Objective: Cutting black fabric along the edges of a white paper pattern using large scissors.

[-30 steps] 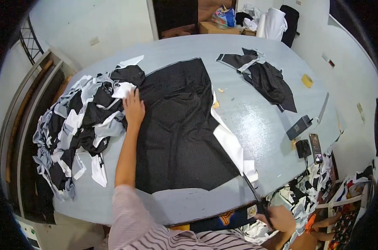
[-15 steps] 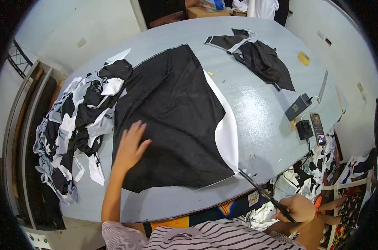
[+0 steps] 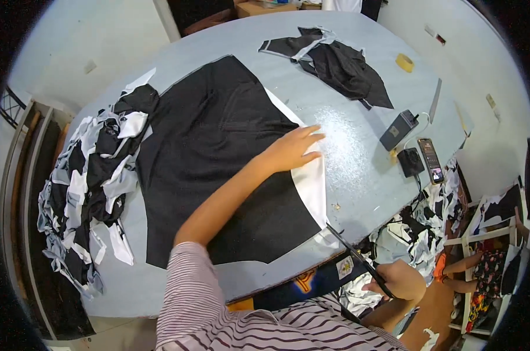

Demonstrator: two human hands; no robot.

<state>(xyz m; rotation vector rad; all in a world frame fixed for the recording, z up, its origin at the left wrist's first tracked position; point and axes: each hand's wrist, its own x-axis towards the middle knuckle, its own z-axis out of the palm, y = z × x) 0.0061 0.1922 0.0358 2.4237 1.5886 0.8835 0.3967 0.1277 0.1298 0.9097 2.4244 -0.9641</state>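
Mid-frame, our left hand [image 3: 289, 150] spreads its fingers over white cloth [image 3: 311, 186]; lower right, our right hand [image 3: 401, 279] clamps scissors [image 3: 358, 257]. Wrinkled black cloth [image 3: 224, 126] could skew cuts.

Work room: pale walls, grey table, strong glare

Most of the frame is taken up by a large grey-blue table [image 3: 364, 196], its far edge bowed by the lens. A bright patch of reflected light [image 3: 344, 140] is seen on its surface, right of centre. White walls are noted at upper left (left wall [image 3: 66, 52]) and upper right (right wall [image 3: 481, 76]); wall plates are mounted on both. A dark doorway [image 3: 197, 11] and a cardboard box [image 3: 266, 8] are cut off by the top edge. A long rack [image 3: 40, 169] is placed along the left side. Pale floor [image 3: 121, 336] is visible at lower left.
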